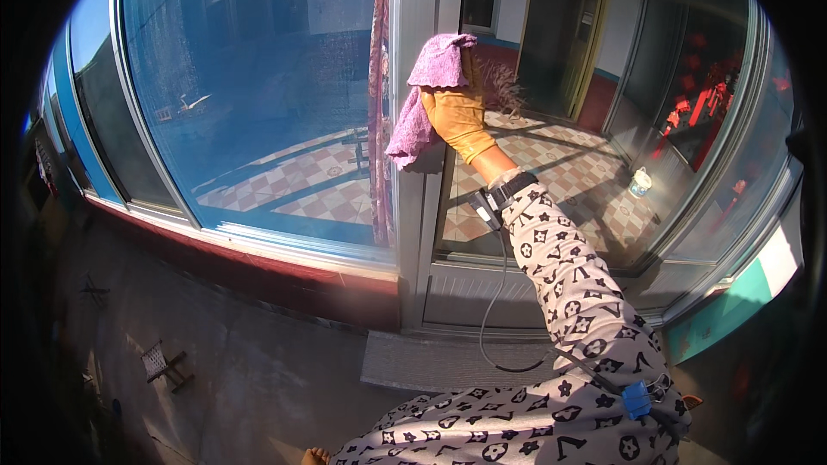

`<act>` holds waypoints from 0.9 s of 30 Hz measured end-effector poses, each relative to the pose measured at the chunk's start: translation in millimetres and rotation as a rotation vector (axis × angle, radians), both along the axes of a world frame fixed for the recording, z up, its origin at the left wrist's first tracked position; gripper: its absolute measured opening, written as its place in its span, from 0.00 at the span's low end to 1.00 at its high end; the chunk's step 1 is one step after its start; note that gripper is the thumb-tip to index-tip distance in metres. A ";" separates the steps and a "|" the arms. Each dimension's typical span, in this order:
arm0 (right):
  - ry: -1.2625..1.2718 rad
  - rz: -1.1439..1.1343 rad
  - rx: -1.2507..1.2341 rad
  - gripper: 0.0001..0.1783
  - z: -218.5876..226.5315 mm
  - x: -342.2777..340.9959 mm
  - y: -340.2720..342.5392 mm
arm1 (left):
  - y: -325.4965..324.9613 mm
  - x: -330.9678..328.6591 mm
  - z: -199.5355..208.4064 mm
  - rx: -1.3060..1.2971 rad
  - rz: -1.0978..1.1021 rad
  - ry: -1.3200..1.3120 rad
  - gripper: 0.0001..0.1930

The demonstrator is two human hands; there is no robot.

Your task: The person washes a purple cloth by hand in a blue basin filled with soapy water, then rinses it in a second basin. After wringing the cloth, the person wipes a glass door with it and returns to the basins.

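My right hand (459, 116), in an orange-yellow glove, is raised and closed on a pink cloth (438, 65). The cloth lies bunched over the fingers, and one end hangs down on the left. Hand and cloth are up against the grey metal door frame (426, 232), at the edge of a glass pane. At the bottom edge, only a small part of my left hand (316, 456) shows, in a similar colour; its fingers are mostly cut off by the picture. A black strap (514, 189) with a cable circles my right wrist.
Left of the frame is a large blue-tinted window (258, 103) above a dark red wall base (284, 275). Beyond the door glass are a tiled floor and a small bucket (640, 182). A grey mat (431, 368) lies at the threshold. A folding stool (165, 365) stands at lower left.
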State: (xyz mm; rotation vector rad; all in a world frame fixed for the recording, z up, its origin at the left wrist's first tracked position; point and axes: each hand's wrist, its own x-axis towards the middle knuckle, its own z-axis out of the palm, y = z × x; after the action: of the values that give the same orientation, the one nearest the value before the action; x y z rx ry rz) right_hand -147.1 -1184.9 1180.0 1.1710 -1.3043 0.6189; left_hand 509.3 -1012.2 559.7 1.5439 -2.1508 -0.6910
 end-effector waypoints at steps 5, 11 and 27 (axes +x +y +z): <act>0.205 0.007 -0.247 0.23 157.3 2.5 -12.9 | 13.0 2.8 -25.2 -0.383 -0.764 -1.202 0.07; 0.189 0.034 -0.298 0.23 149.7 8.6 -16.1 | 7.9 -1.5 -30.1 -0.546 -0.895 -0.956 0.06; -0.811 0.461 0.637 0.33 -280.0 -23.7 18.9 | -34.1 -94.5 29.4 0.900 -0.391 0.991 0.21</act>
State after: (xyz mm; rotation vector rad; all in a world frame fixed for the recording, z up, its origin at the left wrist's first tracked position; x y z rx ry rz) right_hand -170.9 -1166.0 899.9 1.8772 -2.0211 1.1386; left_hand 414.8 -1046.3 589.1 0.7029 -1.3609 -2.1909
